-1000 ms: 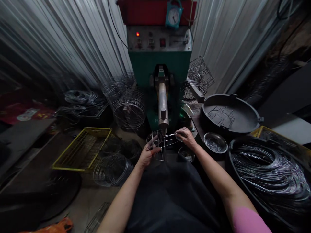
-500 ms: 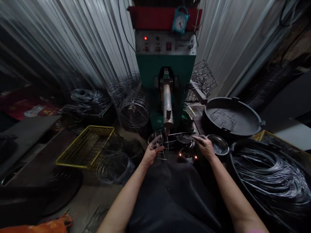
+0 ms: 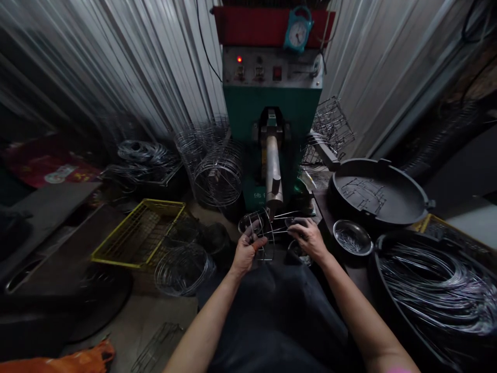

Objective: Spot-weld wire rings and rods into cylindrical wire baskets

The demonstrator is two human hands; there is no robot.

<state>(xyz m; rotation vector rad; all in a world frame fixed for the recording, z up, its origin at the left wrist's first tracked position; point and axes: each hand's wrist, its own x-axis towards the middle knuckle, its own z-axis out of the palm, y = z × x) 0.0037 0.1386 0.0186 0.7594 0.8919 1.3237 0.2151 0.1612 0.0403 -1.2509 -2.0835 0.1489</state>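
Observation:
My left hand (image 3: pixel 245 254) is closed around a small wire frame (image 3: pixel 273 243) with curved and straight bars. The frame sits just under the upper electrode (image 3: pixel 272 210) of a green spot welder (image 3: pixel 236 114). To the right of the electrode, my right hand (image 3: pixel 309 239) is closed, with thumb and fingers pinched together at a thin wire (image 3: pixel 283 230) that reaches toward the frame. Its fingertips cover the wire's near end. Below this hand, a small bowl (image 3: pixel 298 251) is partly hidden.
On the right stand a metal bowl of short wire pieces (image 3: pixel 353 238), a large black pan (image 3: pixel 388 191) and a tub of wire coils (image 3: pixel 438 285). To the left are a yellow basket (image 3: pixel 135 259) and round wire baskets (image 3: pixel 184 269). A blue clock (image 3: pixel 298 31) hangs above.
My right hand has moved left, closer to the wire frame and electrode. My left hand keeps its hold on the frame. Orange glints near the small bowl are gone, and the camera view has shifted slightly.

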